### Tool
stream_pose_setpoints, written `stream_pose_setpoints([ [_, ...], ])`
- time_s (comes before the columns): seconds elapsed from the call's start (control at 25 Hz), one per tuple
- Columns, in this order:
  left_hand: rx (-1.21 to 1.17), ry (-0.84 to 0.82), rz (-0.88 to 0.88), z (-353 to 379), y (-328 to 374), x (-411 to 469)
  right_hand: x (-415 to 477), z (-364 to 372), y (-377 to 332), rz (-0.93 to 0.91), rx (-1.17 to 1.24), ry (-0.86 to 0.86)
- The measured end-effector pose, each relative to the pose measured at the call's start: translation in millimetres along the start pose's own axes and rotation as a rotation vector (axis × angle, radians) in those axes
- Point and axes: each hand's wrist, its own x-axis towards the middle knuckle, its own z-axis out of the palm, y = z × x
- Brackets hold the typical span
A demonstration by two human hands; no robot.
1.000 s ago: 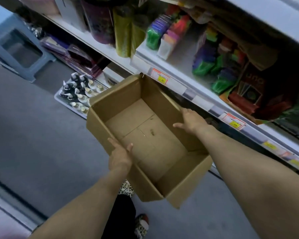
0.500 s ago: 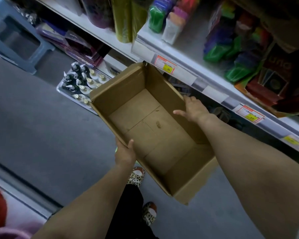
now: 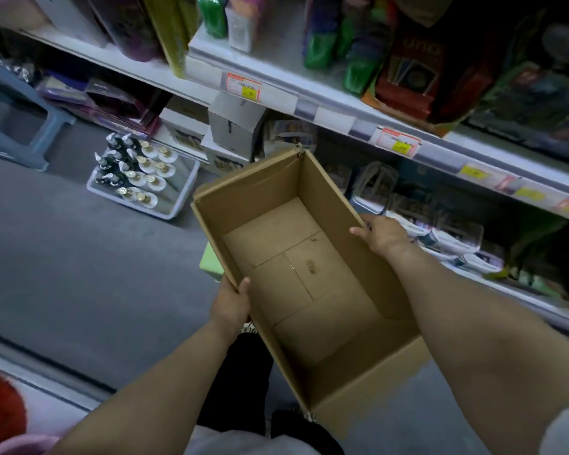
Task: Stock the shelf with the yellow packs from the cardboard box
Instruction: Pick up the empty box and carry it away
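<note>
Head view. Cardboard box (image 3: pixel 296 257): being held open-topped above the grey floor (image 3: pixel 63 274), just near of the shelf (image 3: pixel 276 96), its bare inner bottom showing.

Left hand (image 3: pixel 230 305): gripping the box's left wall, thumb hooking over the rim to the inside, fingers hidden outside; forearm reaching up from the near edge.

Right hand (image 3: pixel 383 236): clamping the right wall's rim, thumb inside, fingers curling outside; arm extending far and straight.

Tray of bottles (image 3: pixel 128 205): sitting on the floor, far left of the box.

Shop: stocked shelves (image 3: pixel 276 90), price tags (image 3: pixel 397 141) on edges.
</note>
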Motion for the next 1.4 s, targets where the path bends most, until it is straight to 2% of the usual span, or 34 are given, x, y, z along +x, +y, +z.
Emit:
stream_pose_setpoints([
  [0.08,0.064,-0.061,0.050,23,-10,-30,-47,6,55,0.056,0.126,0.026],
  [0.28,0.319,-0.154,0.184,110,-13,-115,-173,21,200,0.213,0.268,0.114],
  [0.4,0.515,-0.228,0.343,178,1,-166,-255,25,289,0.389,0.425,0.211],
  [0.48,0.613,-0.315,0.447,231,14,-203,-307,28,347,0.460,0.439,0.304],
  [0.72,0.589,-0.613,0.541,381,38,-290,-418,49,482,0.652,0.539,0.550],
  [1.04,0.742,-0.950,0.648,610,79,-355,-466,64,642,0.952,0.828,0.643],
  [1.2,0.989,-0.972,0.746,725,109,-388,-472,55,711,1.105,0.947,0.644],
  [1.4,1.174,-1.000,0.813,848,118,-439,-485,58,784,1.229,1.008,0.696],
])
